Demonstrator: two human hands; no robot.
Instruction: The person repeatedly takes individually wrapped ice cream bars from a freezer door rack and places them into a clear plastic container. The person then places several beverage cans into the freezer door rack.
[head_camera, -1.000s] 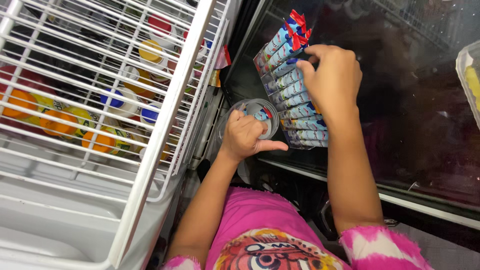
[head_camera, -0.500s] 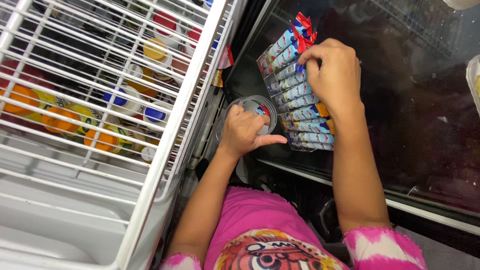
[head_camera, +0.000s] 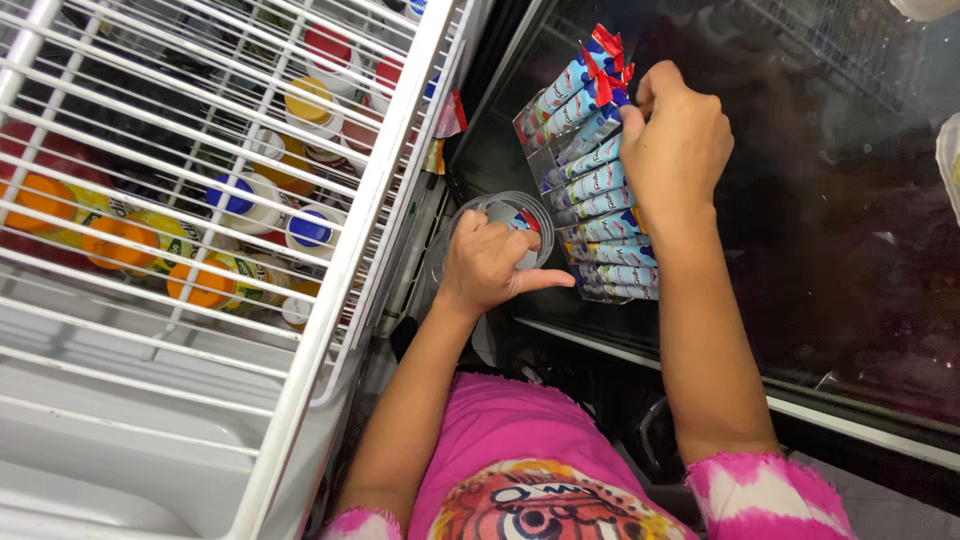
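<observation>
A: Right hand (head_camera: 680, 145) clenched on a light-blue sachet (head_camera: 590, 132) near the top of the clear rack (head_camera: 545, 150). Advice?

B: Pinch one packet only and keep it parallel to its neighbours. Left hand (head_camera: 488, 265), just left of the rack, grips a clear plastic cup (head_camera: 500, 212). The sachets are slim, glossy, red-tipped and stacked edge-on.

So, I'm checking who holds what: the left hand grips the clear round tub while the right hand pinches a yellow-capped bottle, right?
Not quite. In the head view the left hand grips the clear round tub, but the right hand pinches a blue sachet in the clear rack.
</observation>
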